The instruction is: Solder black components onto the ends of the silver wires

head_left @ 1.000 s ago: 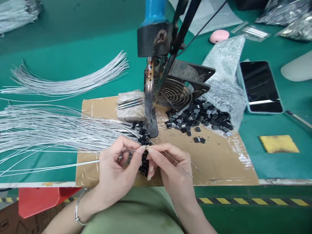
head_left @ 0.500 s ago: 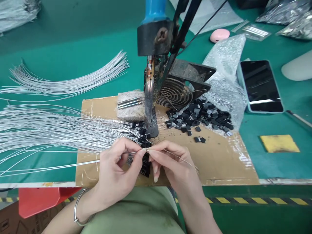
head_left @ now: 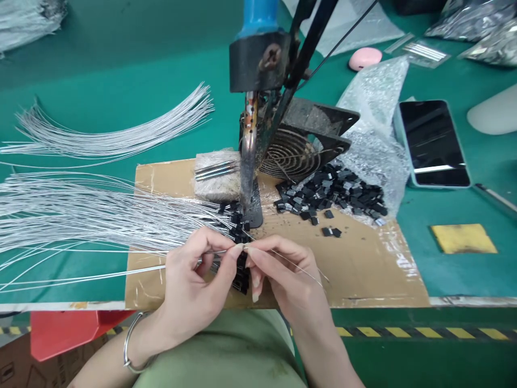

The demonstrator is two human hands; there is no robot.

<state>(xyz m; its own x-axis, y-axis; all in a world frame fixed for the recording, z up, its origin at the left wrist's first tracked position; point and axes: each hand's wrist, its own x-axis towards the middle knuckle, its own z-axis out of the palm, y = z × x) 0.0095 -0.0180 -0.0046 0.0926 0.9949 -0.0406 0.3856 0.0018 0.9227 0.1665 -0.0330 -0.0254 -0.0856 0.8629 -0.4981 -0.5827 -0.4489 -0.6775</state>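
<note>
My left hand [head_left: 202,275] pinches thin grey-white wire between thumb and forefinger. Touching it at the fingertips, my right hand [head_left: 285,267] is closed in a pinch on the wire too, and thin wire ends [head_left: 299,265] stick out across its back. What lies right between the fingertips is too small to make out. Under and behind the hands is a row of black connectors [head_left: 241,280], on the ends of a spread bundle of wires [head_left: 92,213] coming from the left. The metal nozzle of a hot-air gun [head_left: 247,161] points down just beyond my fingers.
A cardboard sheet [head_left: 363,264] covers the table's front. A black fan [head_left: 299,151] stands behind a heap of loose black connectors [head_left: 331,194]. Bubble wrap [head_left: 375,118], a phone [head_left: 434,143] and a yellow sponge [head_left: 463,238] lie rightward. Another wire bundle [head_left: 121,137] lies at left.
Both hands keep nearly the same place and pinch. The wire ends over my right hand have shifted slightly, and its lower fingers have moved a little.
</note>
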